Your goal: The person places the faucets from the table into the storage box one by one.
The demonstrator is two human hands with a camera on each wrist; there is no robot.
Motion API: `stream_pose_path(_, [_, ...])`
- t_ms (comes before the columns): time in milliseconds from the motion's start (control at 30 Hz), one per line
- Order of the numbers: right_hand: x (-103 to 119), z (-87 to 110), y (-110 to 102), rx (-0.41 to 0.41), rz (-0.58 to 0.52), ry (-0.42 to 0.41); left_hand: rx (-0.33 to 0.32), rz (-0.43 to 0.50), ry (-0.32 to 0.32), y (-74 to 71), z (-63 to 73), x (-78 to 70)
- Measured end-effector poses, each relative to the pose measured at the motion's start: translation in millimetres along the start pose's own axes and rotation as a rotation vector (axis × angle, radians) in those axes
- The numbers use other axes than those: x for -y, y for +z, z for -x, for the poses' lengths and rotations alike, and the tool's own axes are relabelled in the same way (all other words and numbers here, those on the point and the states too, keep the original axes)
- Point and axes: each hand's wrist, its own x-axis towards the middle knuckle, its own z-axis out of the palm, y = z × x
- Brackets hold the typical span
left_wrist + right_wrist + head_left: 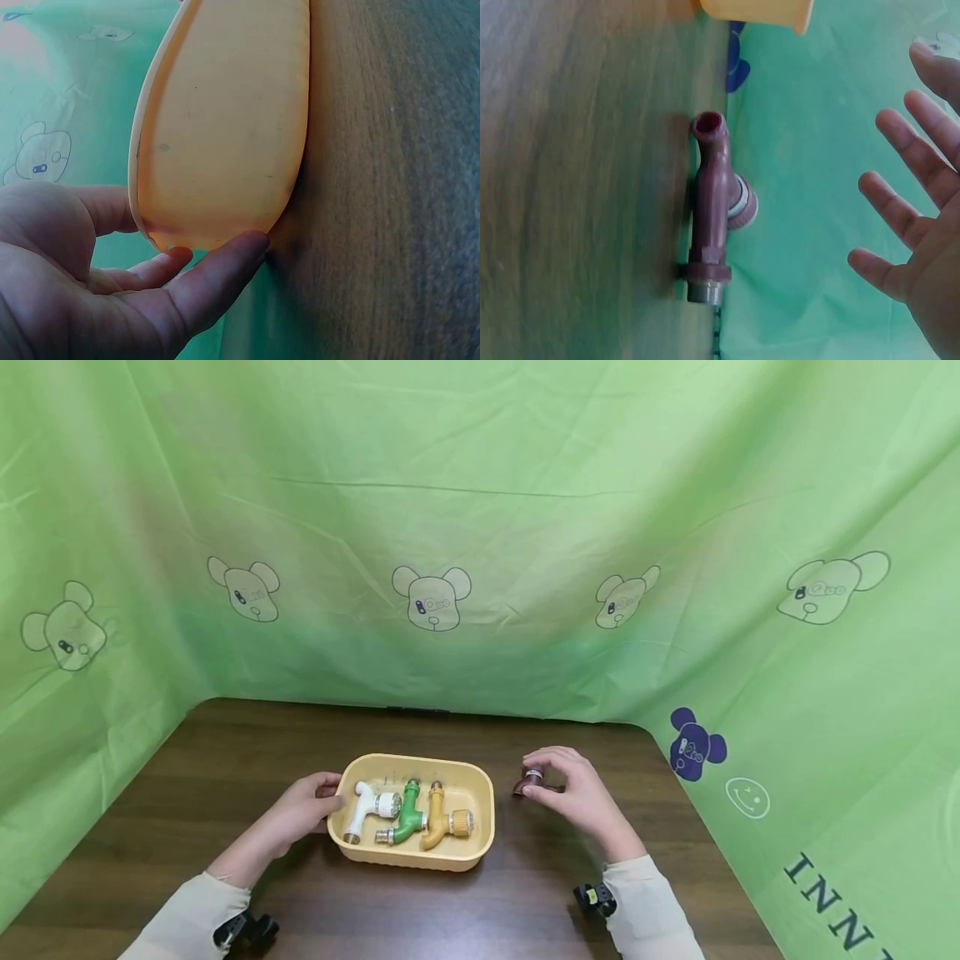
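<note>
My left hand (303, 810) holds the left end of a yellow plastic box (486, 814), its thumb and fingers around that end in the left wrist view. Inside lie three taps side by side: a white tap (365, 806), a green tap (409, 814) and a yellow tap (437, 818). Right of the box, a dark red-brown tap (714, 195) lies on the table. My right hand (577, 789) hovers around this tap in the head view. The right wrist view shows those fingers (896, 135) spread and apart from it, holding nothing.
A brown wood-grain table (442, 914) carries everything. Green curtains (517, 527) with printed bear heads stand behind it and on both sides. Black wrist cameras (595, 899) sit on both sleeves. A small dark strip (417, 712) lies at the table's back edge.
</note>
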Motion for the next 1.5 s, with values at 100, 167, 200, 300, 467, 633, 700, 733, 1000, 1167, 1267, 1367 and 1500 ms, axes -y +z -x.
stream_pose_path(100, [-2,0.0,-4,-0.004,-0.004,0.018,0.000,0.000,0.002,-0.1,0.3,-0.2])
stream_pose_path(167, [-4,-0.5,-6,-0.004,-0.010,0.023,-0.002,0.001,0.004,-0.2,0.2,-0.3])
stream_pose_path(200, [-4,-0.8,-7,-0.005,-0.010,0.019,-0.001,0.000,0.004,-0.3,0.2,-0.4])
stream_pose_path(300, [-7,-1.0,-8,-0.008,-0.013,0.013,-0.001,0.003,0.003,-0.2,0.2,-0.1])
stream_pose_path(467, [-11,0.6,-9,-0.009,-0.010,0.038,0.000,-0.001,0.000,0.4,0.3,1.0])
stream_pose_path(633, [-13,2.9,-11,-0.002,0.015,0.070,0.000,-0.006,-0.001,1.0,0.2,1.3])
stream_pose_path(700, [-14,3.6,-12,0.000,0.025,0.078,-0.002,-0.006,0.001,1.0,0.2,0.8])
stream_pose_path(733, [-15,4.0,-12,0.000,0.029,0.078,-0.002,-0.006,0.002,1.0,0.3,0.6])
stream_pose_path(1000, [-26,8.5,-13,0.019,0.008,0.152,-0.004,-0.010,0.000,0.9,0.4,0.9])
stream_pose_path(1167, [-30,10.4,-14,0.021,0.014,0.173,-0.002,-0.012,0.000,0.9,0.4,1.3])
stream_pose_path(1267, [-30,11.2,-16,0.018,0.019,0.173,-0.001,-0.011,0.001,0.7,0.0,1.5])
stream_pose_path(1367, [-33,12.0,-17,0.011,0.022,0.174,0.000,-0.012,0.004,0.6,-0.1,1.6])
stream_pose_path(1500, [-37,13.4,-16,0.006,0.033,0.188,-0.002,-0.013,0.004,0.7,0.3,1.4])
